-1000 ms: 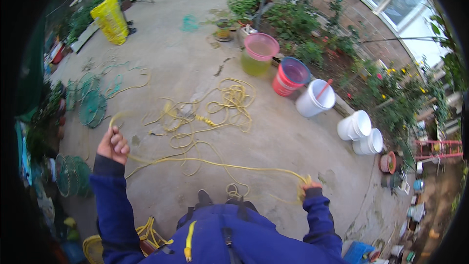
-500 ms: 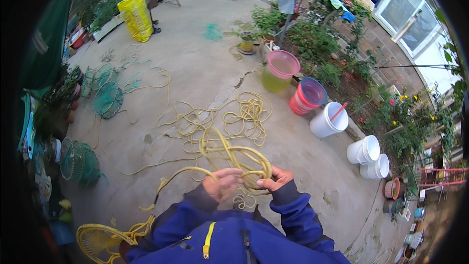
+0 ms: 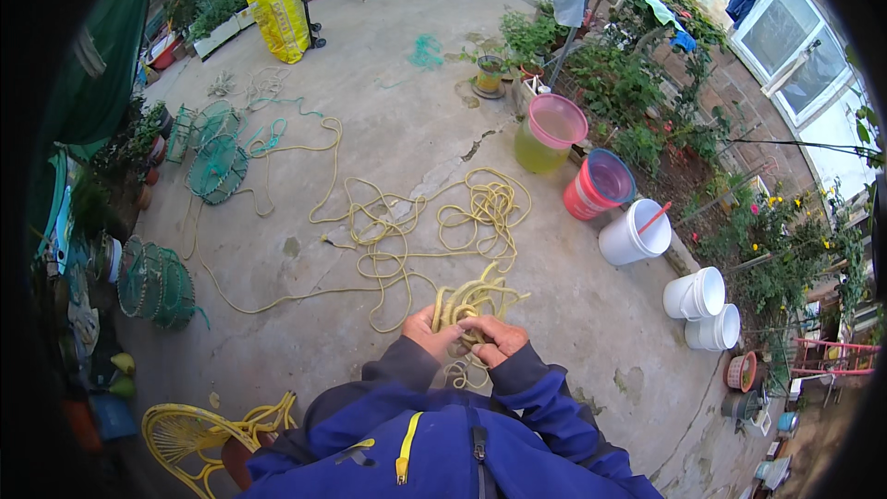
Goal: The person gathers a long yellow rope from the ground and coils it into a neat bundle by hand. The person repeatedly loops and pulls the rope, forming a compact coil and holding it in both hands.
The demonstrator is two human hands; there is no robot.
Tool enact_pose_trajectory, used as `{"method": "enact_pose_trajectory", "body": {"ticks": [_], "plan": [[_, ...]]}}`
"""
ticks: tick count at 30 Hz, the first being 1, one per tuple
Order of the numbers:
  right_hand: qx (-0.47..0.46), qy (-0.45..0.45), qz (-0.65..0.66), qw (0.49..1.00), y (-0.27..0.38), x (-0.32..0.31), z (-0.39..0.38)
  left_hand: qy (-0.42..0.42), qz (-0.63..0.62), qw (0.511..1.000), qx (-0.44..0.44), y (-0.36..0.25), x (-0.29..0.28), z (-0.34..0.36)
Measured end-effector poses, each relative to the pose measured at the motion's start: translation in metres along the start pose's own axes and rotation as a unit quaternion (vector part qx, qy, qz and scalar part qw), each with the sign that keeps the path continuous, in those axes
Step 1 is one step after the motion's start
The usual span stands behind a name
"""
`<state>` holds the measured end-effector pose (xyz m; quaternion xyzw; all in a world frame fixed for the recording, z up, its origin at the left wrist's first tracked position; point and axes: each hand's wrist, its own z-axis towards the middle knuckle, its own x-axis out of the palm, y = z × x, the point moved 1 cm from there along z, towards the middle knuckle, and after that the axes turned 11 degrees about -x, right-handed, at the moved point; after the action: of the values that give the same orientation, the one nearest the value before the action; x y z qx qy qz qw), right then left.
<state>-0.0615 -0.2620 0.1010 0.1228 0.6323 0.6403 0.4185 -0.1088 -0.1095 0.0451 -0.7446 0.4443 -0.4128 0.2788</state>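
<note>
**Both hands closed on a bundle of yellow rope above a concrete yard**

The left hand [image 3: 434, 331] and the right hand [image 3: 499, 337] meet close together in front of the person's chest, both in blue jacket sleeves. The fingers [image 3: 478, 322] of each hand are curled shut around a gathered bundle of yellow rope [image 3: 471, 300], whose loops stand up and fan out just above the knuckles. The hands touch or nearly touch each other around the bundle.

From the bundle the same rope runs out over the concrete floor [image 3: 407, 111] in loose tangles, spreading ahead of the hands and trailing away to the left in long curves. A small coil lies on the floor just below the hands.

To the right, along a bed of green plants, stand a yellow-green bucket with a pink rim [image 3: 549, 134], a red bucket [image 3: 598, 186], a white bucket with a red stick in it [image 3: 634, 234], and two more white buckets [image 3: 702, 310] lying tilted, one beside the other. On the left of the floor lie green net traps [image 3: 216, 153], with another green net cage [image 3: 155, 283] nearer the person. A yellow sack [image 3: 278, 13] stands upright at the far side. A yellow wire-frame chair [image 3: 194, 434] shows at the lower left, beside the person's left sleeve.
</note>
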Motion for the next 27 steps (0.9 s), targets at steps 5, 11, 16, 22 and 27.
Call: {"method": "enact_pose_trajectory", "body": {"ticks": [5,11,16,22,27], "plan": [[0.135,-0.114,0.263,0.949,0.001,0.009,-0.003,0.027,-0.109,0.992,-0.053,-0.01,0.001,-0.002],[0.188,-0.179,0.264,0.929,-0.003,0.009,-0.001,-0.007,-0.028,0.998,-0.06,-0.015,0.0,-0.005],[0.177,-0.161,0.165,0.957,-0.008,0.007,0.001,-0.024,-0.028,0.999,0.017,0.0,-0.001,0.001],[-0.019,-0.14,0.229,0.963,-0.013,0.006,0.002,-0.036,-0.142,0.988,-0.04,0.013,-0.018,0.019],[0.056,-0.126,0.385,0.913,-0.011,-0.002,-0.002,-0.036,-0.136,0.99,-0.033,0.008,-0.012,0.022]]}}
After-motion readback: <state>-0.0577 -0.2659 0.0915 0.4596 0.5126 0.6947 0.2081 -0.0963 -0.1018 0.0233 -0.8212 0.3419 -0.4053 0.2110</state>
